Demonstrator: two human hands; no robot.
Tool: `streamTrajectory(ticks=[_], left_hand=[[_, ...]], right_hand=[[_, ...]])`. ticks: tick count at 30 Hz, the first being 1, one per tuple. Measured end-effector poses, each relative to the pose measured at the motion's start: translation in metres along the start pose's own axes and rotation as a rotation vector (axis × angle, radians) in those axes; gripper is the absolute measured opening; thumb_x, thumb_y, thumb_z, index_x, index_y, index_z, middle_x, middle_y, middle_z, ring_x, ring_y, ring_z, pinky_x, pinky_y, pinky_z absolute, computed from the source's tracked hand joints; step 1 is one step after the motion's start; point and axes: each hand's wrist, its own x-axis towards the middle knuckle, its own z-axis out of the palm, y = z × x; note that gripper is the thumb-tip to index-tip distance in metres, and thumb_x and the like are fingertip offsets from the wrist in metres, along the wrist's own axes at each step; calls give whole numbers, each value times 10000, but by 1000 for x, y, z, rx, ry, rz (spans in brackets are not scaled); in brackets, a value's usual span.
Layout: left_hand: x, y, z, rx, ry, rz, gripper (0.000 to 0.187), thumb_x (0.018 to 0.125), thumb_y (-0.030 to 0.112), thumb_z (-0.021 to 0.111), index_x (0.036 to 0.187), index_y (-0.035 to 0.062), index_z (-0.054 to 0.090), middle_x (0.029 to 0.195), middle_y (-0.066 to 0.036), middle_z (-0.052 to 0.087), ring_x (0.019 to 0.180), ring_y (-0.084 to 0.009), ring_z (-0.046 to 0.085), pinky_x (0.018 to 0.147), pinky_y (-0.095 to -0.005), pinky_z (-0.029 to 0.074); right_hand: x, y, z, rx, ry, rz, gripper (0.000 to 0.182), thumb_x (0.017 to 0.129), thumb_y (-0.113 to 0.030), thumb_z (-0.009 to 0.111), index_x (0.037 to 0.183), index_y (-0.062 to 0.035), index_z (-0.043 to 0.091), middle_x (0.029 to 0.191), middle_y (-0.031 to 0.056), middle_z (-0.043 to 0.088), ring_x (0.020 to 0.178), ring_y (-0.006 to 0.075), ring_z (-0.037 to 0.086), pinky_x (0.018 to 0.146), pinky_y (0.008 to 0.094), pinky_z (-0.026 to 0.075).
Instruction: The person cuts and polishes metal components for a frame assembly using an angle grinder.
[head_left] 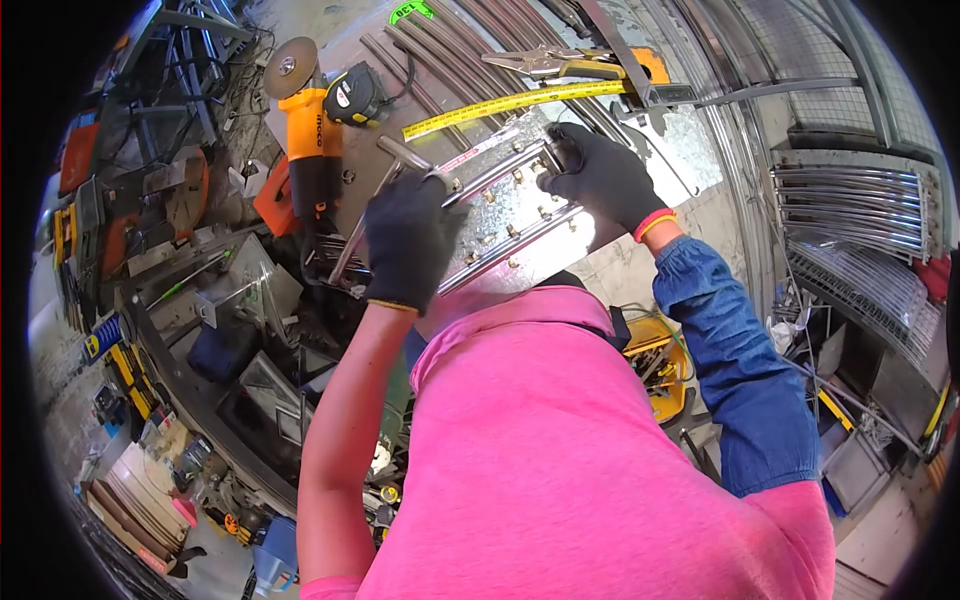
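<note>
Both hands wear dark gloves over a shiny metal plate with several small fittings on it. My left hand is curled over metal tubing near the plate's left side, its fingers partly hidden. At the plate's upper right, my right hand has thumb and fingers closed around the end of a metal tube. That tube lies along the plate's upper part, and a second tube runs below it. Beyond the plate stretches a yellow measuring tape.
An orange angle grinder and a black tape measure case lie left of the hands. Locking pliers and long metal tubes are at the top. A yellow container sits low, right of the torso.
</note>
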Motion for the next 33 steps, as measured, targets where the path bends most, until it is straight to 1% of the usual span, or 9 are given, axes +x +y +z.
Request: streamTrajectory(ticks=[1, 3, 10, 12, 18, 23, 25, 28, 33], left_hand=[[9, 11, -2, -52, 104, 95, 286, 874, 284, 887, 986, 89, 709, 1002, -164, 720, 987, -410, 716, 841, -534, 542], [26, 26, 3, -43, 34, 99, 285, 892, 314, 872, 1011, 100, 724, 1021, -156, 727, 993, -396, 716, 864, -521, 549], [60, 23, 55, 26, -163, 43, 245, 919, 253, 834, 1077, 99, 726, 1013, -174, 757, 1007, -398, 738, 901, -547, 566], [61, 22, 57, -38, -106, 24, 166, 911, 218, 798, 1012, 104, 730, 966, -172, 738, 934, -412, 743, 833, -568, 571], [56, 32, 63, 5, -92, -40, 197, 884, 181, 828, 1012, 97, 705, 993, -188, 739, 960, -439, 713, 854, -573, 549], [54, 39, 67, 65, -12, 2, 149, 889, 190, 809, 1006, 138, 733, 935, -150, 721, 876, -404, 720, 775, -556, 542], [54, 36, 66, 75, 6, 3, 153, 887, 191, 810, 1007, 135, 733, 942, -150, 727, 884, -402, 726, 783, -555, 548], [58, 28, 63, 5, -73, 0, 162, 891, 203, 811, 1014, 129, 735, 966, -149, 742, 906, -397, 738, 802, -545, 565], [55, 26, 60, 1, -62, 16, 165, 887, 204, 813, 1018, 131, 745, 981, -149, 756, 923, -391, 744, 817, -540, 575]], right_hand=[[-1, 1, 2, 3, 0, -1, 819, 877, -543, 892, 1566, -165, 663, 1239, 154, 805, 1121, 356, 770, 984, 472, 605], [-3, 2, 7, 4, 48, 24, 762, 874, -471, 928, 1539, -182, 693, 1146, 116, 823, 1027, 288, 792, 915, 409, 608], [-7, 2, 1, 152, -30, 60, 635, 925, -379, 909, 1520, -241, 735, 983, 53, 775, 892, 199, 748, 822, 375, 601], [-5, 6, 6, 170, -21, 42, 621, 930, -364, 902, 1516, -244, 737, 966, 51, 769, 876, 201, 741, 810, 375, 598], [-3, 10, 12, 184, 7, -12, 583, 949, -335, 875, 1508, -244, 736, 912, 47, 753, 821, 214, 724, 770, 387, 597], [-5, 8, 13, 146, 16, -29, 594, 967, -329, 857, 1536, -246, 707, 905, 48, 750, 814, 220, 728, 769, 395, 601], [-1, 5, 6, 151, -51, -13, 589, 963, -343, 825, 1518, -199, 689, 1052, 94, 804, 969, 306, 788, 874, 434, 622], [8, 3, -9, 135, -187, 36, 616, 971, -394, 814, 1546, -216, 678, 1046, 99, 800, 988, 320, 789, 878, 438, 620], [6, -6, -5, 54, -125, 63, 642, 955, -434, 830, 1547, -228, 690, 1063, 112, 811, 1001, 318, 791, 891, 442, 622]])
